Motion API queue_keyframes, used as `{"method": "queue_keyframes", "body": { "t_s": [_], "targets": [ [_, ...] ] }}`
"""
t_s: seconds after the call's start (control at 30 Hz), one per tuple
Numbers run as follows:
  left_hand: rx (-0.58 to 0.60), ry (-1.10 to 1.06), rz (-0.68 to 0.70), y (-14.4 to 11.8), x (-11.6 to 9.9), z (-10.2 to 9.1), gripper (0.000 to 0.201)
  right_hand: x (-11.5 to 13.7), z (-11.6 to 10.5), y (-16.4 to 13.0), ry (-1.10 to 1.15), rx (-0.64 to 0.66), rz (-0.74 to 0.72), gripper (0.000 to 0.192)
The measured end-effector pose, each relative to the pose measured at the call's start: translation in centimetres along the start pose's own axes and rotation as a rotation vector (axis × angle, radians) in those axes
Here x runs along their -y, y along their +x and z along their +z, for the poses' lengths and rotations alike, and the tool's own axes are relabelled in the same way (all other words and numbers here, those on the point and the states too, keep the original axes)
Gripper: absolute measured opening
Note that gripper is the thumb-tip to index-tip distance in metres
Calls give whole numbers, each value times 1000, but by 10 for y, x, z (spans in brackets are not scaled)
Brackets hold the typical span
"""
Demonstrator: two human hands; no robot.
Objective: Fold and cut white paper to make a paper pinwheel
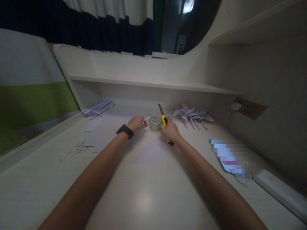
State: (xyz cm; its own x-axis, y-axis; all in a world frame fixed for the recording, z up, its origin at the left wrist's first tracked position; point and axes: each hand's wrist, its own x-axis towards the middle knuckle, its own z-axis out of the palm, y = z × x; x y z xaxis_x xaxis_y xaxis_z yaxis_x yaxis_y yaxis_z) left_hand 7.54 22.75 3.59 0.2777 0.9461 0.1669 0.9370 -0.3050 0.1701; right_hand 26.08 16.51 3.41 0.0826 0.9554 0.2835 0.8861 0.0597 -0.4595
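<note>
Head view: a roll of clear tape (155, 123) stands on the desk (144, 191), between the two hands. The left hand (137, 123), just left of it, pinches the pulled-out tape end (146, 118) between closed fingers; a black watch (125, 131) sits on that wrist. The right hand (170, 130) is wrapped tight round a yellow utility knife (164, 121), blade up, touching the roll's right side. Beyond that hand lie paper pinwheels (192, 115); far to the left hand's side, paper strips (98, 108)

Dim, soft, edges warped, tabletop glare
</note>
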Motion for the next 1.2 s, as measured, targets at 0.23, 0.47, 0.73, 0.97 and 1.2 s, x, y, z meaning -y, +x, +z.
{"method": "queue_keyframes", "body": {
  "t_s": [0.23,0.47,0.73,0.97,1.2],
  "targets": [
    [-22,36,16,-1,6,-4,28,4,39,38,119,81,-54,47],
    [-20,102,-10,-8,1,-13,27,-5,42,43,86,46,-103,42],
    [-9,223,-25,-14,-10,-21,29,0,41,44,35,38,-146,38],
    [-78,270,19,-19,-20,-21,28,8,37,42,-19,44,-141,35],
    [-150,314,10,-18,5,-26,26,0,33,42,-14,31,-138,34]
  ]
}}
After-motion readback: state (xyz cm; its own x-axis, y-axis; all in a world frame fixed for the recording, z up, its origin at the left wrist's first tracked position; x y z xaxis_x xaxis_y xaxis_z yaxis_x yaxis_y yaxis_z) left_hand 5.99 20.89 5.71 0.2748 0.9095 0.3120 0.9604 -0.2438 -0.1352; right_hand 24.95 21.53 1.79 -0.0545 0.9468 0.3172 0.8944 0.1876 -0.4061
